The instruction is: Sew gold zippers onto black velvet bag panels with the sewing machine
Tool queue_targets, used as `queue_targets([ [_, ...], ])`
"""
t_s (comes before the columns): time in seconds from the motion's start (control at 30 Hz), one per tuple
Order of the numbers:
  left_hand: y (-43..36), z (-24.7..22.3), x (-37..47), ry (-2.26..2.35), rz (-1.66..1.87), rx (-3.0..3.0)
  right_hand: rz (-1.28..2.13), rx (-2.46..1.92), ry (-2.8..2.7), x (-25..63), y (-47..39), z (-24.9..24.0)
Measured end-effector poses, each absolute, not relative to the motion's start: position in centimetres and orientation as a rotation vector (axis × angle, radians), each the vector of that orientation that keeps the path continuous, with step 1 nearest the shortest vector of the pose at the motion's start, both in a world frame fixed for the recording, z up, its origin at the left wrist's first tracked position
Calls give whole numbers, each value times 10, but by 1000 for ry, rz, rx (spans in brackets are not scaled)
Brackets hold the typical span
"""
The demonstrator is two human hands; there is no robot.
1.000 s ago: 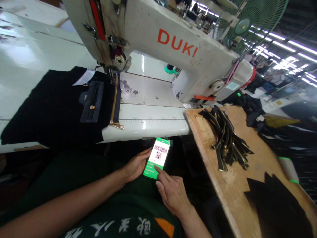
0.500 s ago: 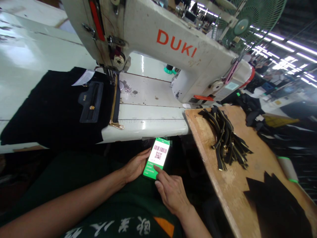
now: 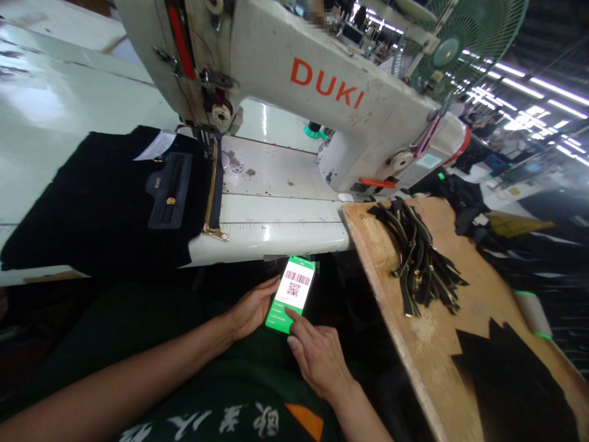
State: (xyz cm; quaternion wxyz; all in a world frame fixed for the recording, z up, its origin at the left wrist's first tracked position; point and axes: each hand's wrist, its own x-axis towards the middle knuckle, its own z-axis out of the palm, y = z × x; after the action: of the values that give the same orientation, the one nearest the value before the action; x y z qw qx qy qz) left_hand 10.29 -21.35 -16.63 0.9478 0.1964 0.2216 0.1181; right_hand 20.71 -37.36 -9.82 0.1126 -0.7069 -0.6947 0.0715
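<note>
My left hand [image 3: 254, 310] holds a smartphone [image 3: 294, 285] by its left side, below the machine table's front edge. Its lit screen is green and white with a barcode and a QR code. My right hand [image 3: 319, 356] has its index finger stretched onto the lower part of the screen, the other fingers loosely bent and holding nothing. Above, a sewing machine [image 3: 267, 55] marked DUKI stands over black fabric [image 3: 92, 202]. A zipper [image 3: 213, 190] lies along the fabric's right edge under the presser foot, its gold pull near the table edge.
To the right, a wooden board [image 3: 427, 344] carries a bundle of black zippers [image 3: 416, 258] and dark cut pieces [image 3: 515, 380]. A thread cone [image 3: 534, 313] lies at its far edge. A green fan [image 3: 448, 52] stands behind the machine.
</note>
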Motion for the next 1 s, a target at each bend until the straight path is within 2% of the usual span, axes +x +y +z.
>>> queue_targets([
  [0.73, -214, -163, 103, 467, 240, 404, 226, -2071, -2025, 207, -374, -95],
  [1.0, -214, -161, 103, 471, 243, 413, 228, -1915, -2118, 203, -378, -91],
])
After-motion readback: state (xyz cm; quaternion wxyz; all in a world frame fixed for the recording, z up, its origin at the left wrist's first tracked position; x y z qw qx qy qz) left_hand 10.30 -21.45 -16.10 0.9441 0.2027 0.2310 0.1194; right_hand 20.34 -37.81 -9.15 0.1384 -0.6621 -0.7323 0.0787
